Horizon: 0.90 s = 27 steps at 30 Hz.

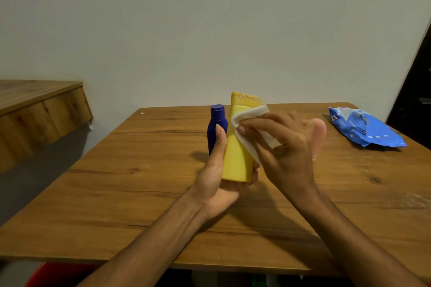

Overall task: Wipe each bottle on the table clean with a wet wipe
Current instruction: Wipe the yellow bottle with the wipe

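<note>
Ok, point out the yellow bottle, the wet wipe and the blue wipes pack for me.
yellow bottle (236,156), head view, lower front of its body.
wet wipe (250,113), head view, top fold against the bottle.
blue wipes pack (366,128), head view, middle of the wrapper.

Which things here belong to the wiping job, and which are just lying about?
Job: yellow bottle held in left hand; wet wipe in right hand; blue bottle; pink bottle, mostly hidden; wipes pack.
Lying about: wooden shelf; red object under the table.
</note>
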Available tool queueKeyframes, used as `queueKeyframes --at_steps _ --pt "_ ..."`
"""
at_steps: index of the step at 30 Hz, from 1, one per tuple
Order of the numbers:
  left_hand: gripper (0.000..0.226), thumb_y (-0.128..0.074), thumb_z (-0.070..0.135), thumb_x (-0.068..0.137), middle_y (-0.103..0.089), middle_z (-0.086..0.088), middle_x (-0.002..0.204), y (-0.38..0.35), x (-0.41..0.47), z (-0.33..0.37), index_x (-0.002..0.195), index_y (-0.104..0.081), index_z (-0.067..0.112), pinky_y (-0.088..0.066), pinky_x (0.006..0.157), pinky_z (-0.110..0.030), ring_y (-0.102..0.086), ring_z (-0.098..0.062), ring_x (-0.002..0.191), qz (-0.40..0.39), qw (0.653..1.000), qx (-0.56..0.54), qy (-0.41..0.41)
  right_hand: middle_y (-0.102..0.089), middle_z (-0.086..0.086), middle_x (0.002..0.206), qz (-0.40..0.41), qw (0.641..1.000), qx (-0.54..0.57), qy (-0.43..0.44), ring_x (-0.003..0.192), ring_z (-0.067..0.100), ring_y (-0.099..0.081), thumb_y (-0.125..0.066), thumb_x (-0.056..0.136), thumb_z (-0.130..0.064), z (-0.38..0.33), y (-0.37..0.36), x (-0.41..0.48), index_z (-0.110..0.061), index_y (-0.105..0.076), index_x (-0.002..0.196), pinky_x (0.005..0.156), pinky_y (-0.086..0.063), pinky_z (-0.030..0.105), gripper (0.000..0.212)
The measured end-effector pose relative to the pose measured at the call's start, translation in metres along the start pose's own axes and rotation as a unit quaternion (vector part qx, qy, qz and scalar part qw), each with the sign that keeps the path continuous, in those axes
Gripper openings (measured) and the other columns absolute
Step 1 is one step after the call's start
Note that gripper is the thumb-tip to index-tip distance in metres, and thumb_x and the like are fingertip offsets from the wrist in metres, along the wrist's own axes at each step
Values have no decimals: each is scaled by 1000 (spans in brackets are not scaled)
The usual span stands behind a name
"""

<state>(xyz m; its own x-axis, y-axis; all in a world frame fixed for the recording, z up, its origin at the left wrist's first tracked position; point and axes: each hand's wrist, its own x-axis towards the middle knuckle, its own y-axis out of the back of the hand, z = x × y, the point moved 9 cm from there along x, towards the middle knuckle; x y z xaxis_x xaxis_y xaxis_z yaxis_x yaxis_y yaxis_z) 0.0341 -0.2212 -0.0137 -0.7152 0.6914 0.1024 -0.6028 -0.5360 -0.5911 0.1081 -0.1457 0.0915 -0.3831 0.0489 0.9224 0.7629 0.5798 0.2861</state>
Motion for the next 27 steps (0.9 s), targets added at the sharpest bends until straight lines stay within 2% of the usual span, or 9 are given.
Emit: queueKeyframes --at_steps 2,5,9,12,14,18,21,24,27 --pt "63 -49 68 81 -64 -9 105 -1 -1 2 117 -69 20 -47 79 -34 -56 -21 92 0 1000 10 -2 -66 -6 103 10 1000 5 -4 92 20 -57 -64 88 -36 2 1 -1 -26 -69 103 69 -42 55 19" --pt "66 -52 67 81 -61 -12 118 0 0 1 126 -63 21 -43 95 -41 -54 -25 105 -4 1000 6 -2 -65 -5 105 -17 1000 12 19 95 19 -58 -57 92 -41 -6 -7 -4 -31 -62 111 71 -44 55 22" --pt "61 -51 67 80 -63 -9 103 0 1 1 113 -71 19 -46 79 -35 -56 -21 91 -14 1000 6 -4 -65 -4 98 22 1000 -12 -14 89 17 -54 -58 90 -41 1 4 0 -27 -68 108 69 -41 55 25" --pt "58 -49 64 83 -64 -12 112 0 -1 -2 116 -71 21 -40 102 -49 -54 -28 105 -9 1000 -4 3 -64 -2 93 15 1000 6 21 88 16 -54 -57 91 -40 -11 -1 -3 -27 -67 106 66 -42 55 23" --pt "56 -50 62 84 -65 -12 114 -2 -3 -2 117 -71 21 -34 106 -52 -54 -28 109 -9 1000 -10 4 -64 -2 91 13 999 -15 41 86 16 -53 -58 90 -39 -16 -2 -4 -28 -68 104 65 -41 54 20" --pt "67 -54 65 82 -61 -13 123 0 -2 -4 129 -62 18 -44 95 -43 -55 -26 112 1 1000 -2 12 -62 -6 92 40 999 -12 -12 86 16 -52 -62 90 -35 -7 2 -1 -26 -70 104 67 -40 55 19" --pt "62 -53 58 85 -68 -12 114 0 -2 -5 130 -60 15 -56 85 -42 -65 -25 104 -4 999 -46 23 -62 -3 91 6 1000 -8 18 88 13 -50 -60 88 -36 -18 -9 -5 -21 -71 104 65 -42 54 24" --pt "69 -56 63 82 -60 -14 123 -2 -1 -5 131 -60 15 -41 102 -45 -55 -28 115 -10 999 -40 25 -61 -7 91 6 1000 -15 3 88 13 -49 -61 88 -37 -11 -3 -3 -26 -71 103 68 -40 54 21" --pt "68 -53 68 81 -60 -12 114 -6 0 -5 123 -65 17 -43 89 -37 -54 -24 102 -20 999 -24 21 -62 -7 92 40 998 -16 -39 89 13 -50 -66 87 -34 0 9 0 -26 -72 102 72 -39 51 18"
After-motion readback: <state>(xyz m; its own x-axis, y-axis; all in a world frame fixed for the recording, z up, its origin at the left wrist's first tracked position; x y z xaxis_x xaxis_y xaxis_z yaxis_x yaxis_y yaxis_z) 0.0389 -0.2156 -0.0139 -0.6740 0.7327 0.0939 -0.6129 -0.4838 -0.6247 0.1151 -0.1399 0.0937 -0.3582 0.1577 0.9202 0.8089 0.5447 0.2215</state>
